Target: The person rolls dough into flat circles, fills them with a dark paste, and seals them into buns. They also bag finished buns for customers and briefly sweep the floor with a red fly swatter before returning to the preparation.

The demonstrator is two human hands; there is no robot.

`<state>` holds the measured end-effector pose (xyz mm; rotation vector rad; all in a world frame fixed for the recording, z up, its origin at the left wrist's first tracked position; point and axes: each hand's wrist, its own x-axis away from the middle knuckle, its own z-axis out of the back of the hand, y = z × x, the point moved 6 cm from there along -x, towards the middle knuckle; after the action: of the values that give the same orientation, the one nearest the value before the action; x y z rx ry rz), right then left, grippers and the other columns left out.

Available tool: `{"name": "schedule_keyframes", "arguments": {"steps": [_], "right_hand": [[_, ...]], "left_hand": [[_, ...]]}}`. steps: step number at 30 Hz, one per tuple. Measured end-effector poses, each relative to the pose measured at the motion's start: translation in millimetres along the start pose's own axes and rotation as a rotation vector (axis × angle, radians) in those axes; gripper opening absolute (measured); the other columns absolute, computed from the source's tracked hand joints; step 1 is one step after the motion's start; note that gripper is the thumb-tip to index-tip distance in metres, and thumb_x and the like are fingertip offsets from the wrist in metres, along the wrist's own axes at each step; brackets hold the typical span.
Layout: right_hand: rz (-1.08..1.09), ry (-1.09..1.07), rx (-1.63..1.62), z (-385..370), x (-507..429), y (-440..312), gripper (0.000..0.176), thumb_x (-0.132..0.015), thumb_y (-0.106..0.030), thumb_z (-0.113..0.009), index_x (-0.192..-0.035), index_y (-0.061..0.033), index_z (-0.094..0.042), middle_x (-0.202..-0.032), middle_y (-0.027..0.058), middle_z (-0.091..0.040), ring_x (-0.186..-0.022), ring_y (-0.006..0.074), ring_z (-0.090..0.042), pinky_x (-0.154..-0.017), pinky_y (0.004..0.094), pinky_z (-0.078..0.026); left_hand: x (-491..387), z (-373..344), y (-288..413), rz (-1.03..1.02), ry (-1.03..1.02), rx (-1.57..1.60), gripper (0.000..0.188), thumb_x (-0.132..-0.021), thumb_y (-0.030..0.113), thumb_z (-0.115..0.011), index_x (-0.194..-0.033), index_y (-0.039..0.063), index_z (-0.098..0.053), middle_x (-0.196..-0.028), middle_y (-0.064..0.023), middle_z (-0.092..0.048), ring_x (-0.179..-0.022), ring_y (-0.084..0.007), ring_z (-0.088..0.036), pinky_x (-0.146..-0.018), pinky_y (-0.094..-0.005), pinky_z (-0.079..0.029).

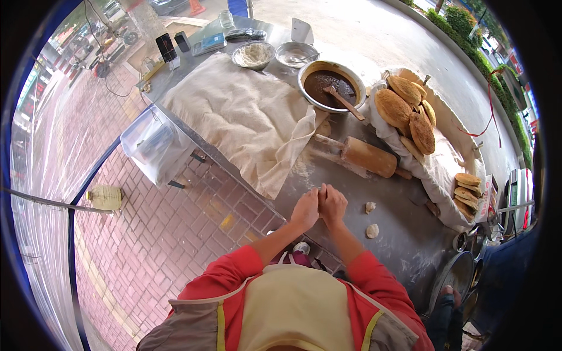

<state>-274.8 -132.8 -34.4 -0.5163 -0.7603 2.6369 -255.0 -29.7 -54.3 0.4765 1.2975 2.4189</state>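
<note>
My left hand and my right hand meet above the front edge of a metal worktable. Their fingers are curled and the knuckles touch. Whatever lies between them is hidden. Two small lumps of dough rest on the metal to the right of my hands. Beyond the hands lies a large floured wooden rolling pin, its near handle pointing right. A cream cloth covers the left part of the table, its folded corner close to my hands; what it covers cannot be seen.
Past the cloth stand a bowl of dark paste with a wooden spatula, a bowl of flour and a bowl with a spoon. On the right, a cloth-lined basket holds flatbreads. Another person's hand is at lower right.
</note>
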Motion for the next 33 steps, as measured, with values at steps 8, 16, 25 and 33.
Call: {"name": "schedule_keyframes", "arguments": {"steps": [8,16,25,33], "right_hand": [[-0.408,-0.066,-0.334,-7,-7,14,0.035,-0.093,-0.031,-0.048,-0.071,-0.0065,-0.057,-0.069,0.0158,-0.06,-0.073,0.0351,-0.061,-0.064,0.0454,-0.045],[0.002,0.124,0.062,0,-23,10,0.03,-0.094,-0.03,-0.047,-0.076,-0.0075,-0.054,-0.071,0.0143,-0.061,-0.069,0.0352,-0.059,-0.063,0.0462,-0.046],[-0.3,0.027,-0.127,-9,-26,39,0.044,-0.098,-0.039,-0.039,-0.078,-0.0071,-0.06,-0.067,0.0151,-0.059,-0.07,0.0366,-0.058,-0.064,0.0459,-0.043],[-0.241,0.099,-0.339,10,-32,33,0.04,-0.097,-0.038,-0.047,-0.093,-0.0002,-0.059,-0.083,0.0079,-0.062,-0.076,0.0191,-0.058,-0.072,0.0339,-0.047]], "left_hand": [[-9,0,0,0.079,-0.052,-0.012,0.031,-0.084,0.012,-0.057,-0.111,0.002,-0.045,-0.111,-0.0242,-0.055,-0.101,-0.0413,-0.056,-0.085,-0.047,-0.046],[4,-2,3,0.047,0.024,0.03,0.046,-0.082,0.011,-0.056,-0.124,0.0,-0.04,-0.113,-0.0236,-0.051,-0.106,-0.0418,-0.051,-0.09,-0.045,-0.043],[54,37,12,-0.069,0.184,-0.021,0.053,-0.089,0.02,-0.058,-0.134,0.005,-0.034,-0.111,-0.0196,-0.05,-0.101,-0.0371,-0.055,-0.084,-0.0436,-0.047],[178,163,-166,0.251,0.495,0.013,0.034,-0.09,0.014,-0.053,-0.121,0.004,-0.046,-0.102,-0.0167,-0.055,-0.088,-0.033,-0.059,-0.078,-0.0408,-0.048]]}}
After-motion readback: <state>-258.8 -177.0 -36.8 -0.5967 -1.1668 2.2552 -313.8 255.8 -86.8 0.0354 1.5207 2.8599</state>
